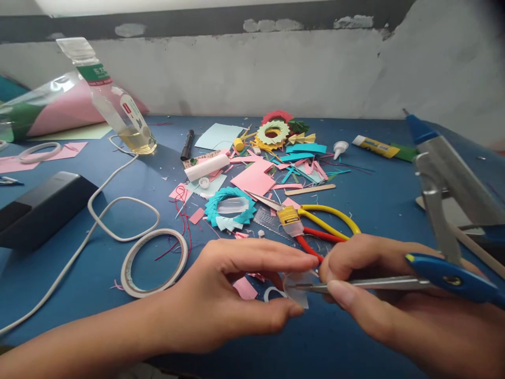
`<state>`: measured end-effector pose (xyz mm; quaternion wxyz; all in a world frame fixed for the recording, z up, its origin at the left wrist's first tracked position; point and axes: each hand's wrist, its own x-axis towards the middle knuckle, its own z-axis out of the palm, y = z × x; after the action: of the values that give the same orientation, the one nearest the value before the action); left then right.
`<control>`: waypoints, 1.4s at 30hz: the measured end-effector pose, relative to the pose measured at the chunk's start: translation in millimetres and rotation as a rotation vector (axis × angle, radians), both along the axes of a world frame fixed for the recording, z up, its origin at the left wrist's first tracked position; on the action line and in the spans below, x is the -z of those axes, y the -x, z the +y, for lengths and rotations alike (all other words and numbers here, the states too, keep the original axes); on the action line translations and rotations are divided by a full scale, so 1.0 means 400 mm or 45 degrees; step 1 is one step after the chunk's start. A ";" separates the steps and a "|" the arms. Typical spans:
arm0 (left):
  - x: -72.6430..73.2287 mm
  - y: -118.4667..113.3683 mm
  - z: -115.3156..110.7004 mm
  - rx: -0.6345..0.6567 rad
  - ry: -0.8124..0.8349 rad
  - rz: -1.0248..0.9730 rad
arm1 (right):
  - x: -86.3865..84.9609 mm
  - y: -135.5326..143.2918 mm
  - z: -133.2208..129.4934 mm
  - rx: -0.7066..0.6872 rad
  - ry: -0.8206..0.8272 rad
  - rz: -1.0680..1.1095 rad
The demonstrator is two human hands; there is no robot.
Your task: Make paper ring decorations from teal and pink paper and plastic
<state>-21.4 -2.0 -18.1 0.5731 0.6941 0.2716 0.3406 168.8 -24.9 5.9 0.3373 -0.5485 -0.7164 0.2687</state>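
Observation:
My left hand (236, 295) is at the front middle, its fingers and thumb curved around a small piece of translucent plastic (302, 299). My right hand (379, 300) grips a blue-handled folding tool (394, 285) by its long metal blade, fingers and thumb pinched close to the tip. The tip reaches the plastic piece, between my left thumb and index finger. A white ring (272, 292) shows just behind the plastic, partly hidden. Scissors (331, 223) with yellow and red handles lie beyond my hands, a small glue bottle (291, 221) on them.
A tape roll (127, 273) and a white cable (94, 223) lie left. A bottle (118, 105) and a dark device (43, 210) stand farther left. Paper scraps (254, 179), a turquoise paper ring (211, 202) and a wooden stick (310, 189) cover the middle. A glue gun (461, 163) stands right.

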 end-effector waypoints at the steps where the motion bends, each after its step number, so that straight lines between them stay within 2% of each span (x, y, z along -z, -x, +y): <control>1: -0.001 -0.001 -0.001 -0.002 -0.025 0.001 | -0.001 0.001 -0.001 -0.001 0.000 0.001; 9: -0.002 0.003 0.006 -0.057 -0.145 0.010 | 0.002 -0.008 -0.005 0.054 -0.064 -0.002; 15: 0.006 0.012 0.003 -0.141 -0.102 0.023 | 0.011 -0.020 -0.004 -0.170 -0.195 0.051; 20: 0.000 0.004 0.001 -0.171 0.004 -0.051 | 0.028 0.001 -0.017 -0.054 -0.275 0.278; 29: -0.007 0.002 0.001 -0.269 0.124 -0.208 | 0.032 0.035 -0.028 0.085 -0.319 0.363; 36: -0.012 0.003 0.003 -0.362 0.127 -0.250 | 0.039 0.019 -0.012 -0.175 -0.332 0.352; 42: -0.020 0.003 -0.002 -0.316 0.067 -0.319 | 0.051 0.026 -0.006 -0.197 -0.230 0.670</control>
<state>-22.5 -2.8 -9.9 0.5740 0.5922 0.2905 0.4852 158.5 -27.5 -14.5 0.5373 -0.3714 -0.6651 0.3619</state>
